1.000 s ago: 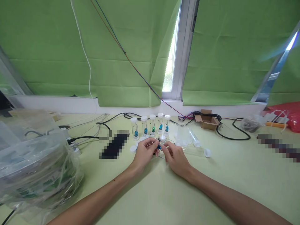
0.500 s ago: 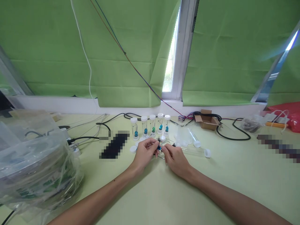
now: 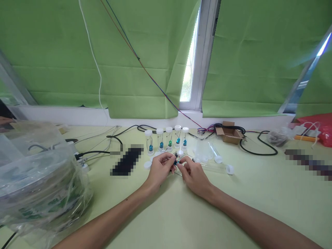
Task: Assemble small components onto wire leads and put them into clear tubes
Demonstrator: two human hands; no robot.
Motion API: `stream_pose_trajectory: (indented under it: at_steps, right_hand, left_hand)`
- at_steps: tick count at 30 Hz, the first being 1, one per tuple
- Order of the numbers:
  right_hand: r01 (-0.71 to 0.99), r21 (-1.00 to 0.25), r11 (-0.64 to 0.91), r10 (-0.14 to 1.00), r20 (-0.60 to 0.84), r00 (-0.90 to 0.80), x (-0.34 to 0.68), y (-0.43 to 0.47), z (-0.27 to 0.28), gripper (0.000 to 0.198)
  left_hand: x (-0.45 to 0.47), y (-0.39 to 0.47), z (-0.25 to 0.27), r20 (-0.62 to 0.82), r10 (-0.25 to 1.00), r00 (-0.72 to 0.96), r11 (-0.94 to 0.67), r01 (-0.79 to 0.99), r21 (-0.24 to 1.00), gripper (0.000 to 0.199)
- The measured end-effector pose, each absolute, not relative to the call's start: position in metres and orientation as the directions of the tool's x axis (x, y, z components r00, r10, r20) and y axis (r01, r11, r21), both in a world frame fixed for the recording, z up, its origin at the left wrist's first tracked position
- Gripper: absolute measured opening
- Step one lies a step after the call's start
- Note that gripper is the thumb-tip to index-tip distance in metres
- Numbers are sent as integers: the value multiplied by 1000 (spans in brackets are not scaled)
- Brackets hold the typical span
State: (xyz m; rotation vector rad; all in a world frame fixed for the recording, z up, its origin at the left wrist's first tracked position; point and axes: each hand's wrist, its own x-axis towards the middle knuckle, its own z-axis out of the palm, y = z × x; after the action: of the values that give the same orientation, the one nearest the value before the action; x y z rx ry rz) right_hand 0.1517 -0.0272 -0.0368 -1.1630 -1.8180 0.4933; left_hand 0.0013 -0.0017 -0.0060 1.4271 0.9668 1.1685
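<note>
My left hand (image 3: 159, 170) is closed in a pinch on a small blue part (image 3: 175, 163) with thin dark pieces, held low over the table. From the other side, my right hand (image 3: 194, 174) has its thumb and bent index finger at the same part. The fingers hide most of it. Just behind my hands stands a row of several clear tubes (image 3: 169, 140) with white caps, each holding a small blue or green piece and thin wires. A loose white cap (image 3: 147, 165) lies left of my left hand. Right of my right hand, a long clear tube (image 3: 214, 168) lies flat.
A large plastic-wrapped reel (image 3: 38, 193) fills the left side of the table. A pixelated dark object (image 3: 127, 162) lies left of my hands. Behind on the right are a small open cardboard box (image 3: 228, 133), black cable loops (image 3: 261, 153) and a red bag (image 3: 326, 128).
My right thumb and index finger have shifted slightly, with the index finger now raised and more bent. The left hand keeps its pinch. Part of another person's hand appears at the far left edge.
</note>
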Motion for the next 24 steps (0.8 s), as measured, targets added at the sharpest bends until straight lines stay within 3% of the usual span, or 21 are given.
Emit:
stream_pose_trajectory:
  at_steps: [5,10,18,24]
  right_hand:
    - [539,-694,477,865,478,-150,151,-27,-35,28]
    - [536,-703,468,869,475,-136,151,-28,-36,15]
    - [525,-705,477,865,482,-138,150,-28,-38,12]
    - [529,-701,479,866,475,-154,151,-28,-35,26]
  left_hand:
    - [1,-2,-7,193,954,228,-195,-14,981,25]
    - [1,-2,-7,206,956,209,-207,-18,978,23]
    - [2,-2,-8,206,956,209,-205,-24,978,22]
    - [2,-3,-8,211,950,229,-209,-34,977,23]
